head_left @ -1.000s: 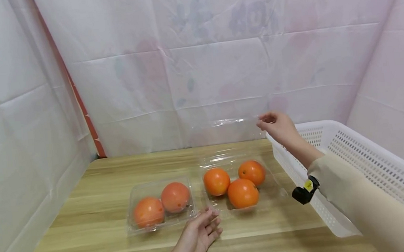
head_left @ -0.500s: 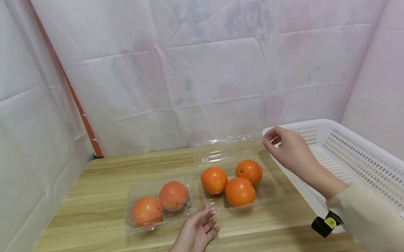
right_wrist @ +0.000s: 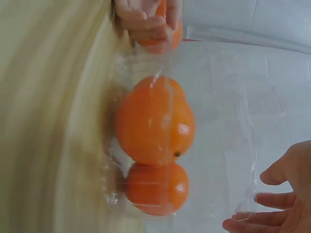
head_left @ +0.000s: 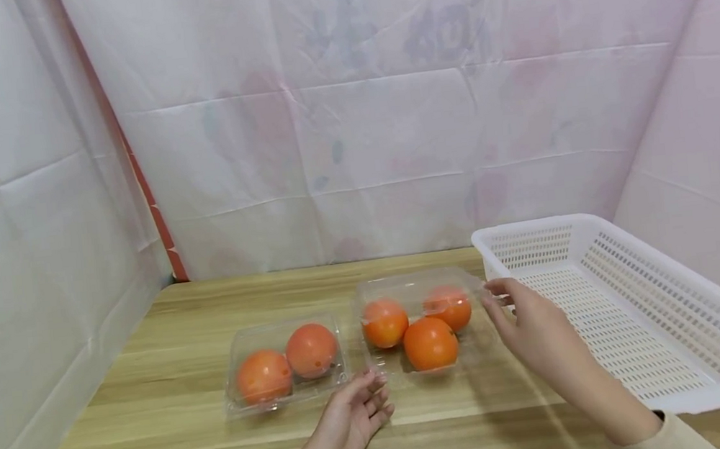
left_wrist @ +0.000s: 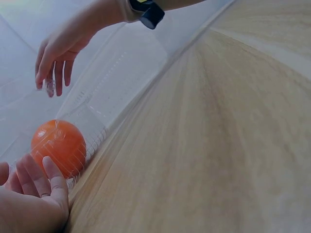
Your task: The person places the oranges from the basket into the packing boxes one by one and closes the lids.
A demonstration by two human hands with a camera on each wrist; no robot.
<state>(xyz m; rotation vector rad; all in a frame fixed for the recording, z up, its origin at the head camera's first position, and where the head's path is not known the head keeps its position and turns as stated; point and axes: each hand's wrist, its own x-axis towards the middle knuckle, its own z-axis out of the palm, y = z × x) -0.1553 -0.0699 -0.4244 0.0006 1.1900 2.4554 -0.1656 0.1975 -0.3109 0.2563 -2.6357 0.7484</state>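
Note:
Three oranges [head_left: 431,344] sit in a clear plastic clamshell box [head_left: 407,373] at the middle of the table. Its hinged lid [head_left: 405,286] slants low over them, partly covering the rear two. At the lid's right edge, my right hand [head_left: 535,327] holds it by the corner with the fingertips. My left hand [head_left: 353,422] rests palm up on the table, fingers loosely bent, fingertips at the box's front left corner. Left of it stands a closed clear box [head_left: 231,345] with two more oranges [head_left: 311,350]. An orange [left_wrist: 59,148] shows beyond the left fingers in the left wrist view.
A white perforated plastic basket [head_left: 630,328] stands at the right, close beside my right forearm. Pale printed cloth [head_left: 383,128] hangs behind and on both sides of the wooden table [head_left: 171,358].
My right hand has brought the lid from upright behind the box forward and down over the oranges. My left hand has stayed in place.

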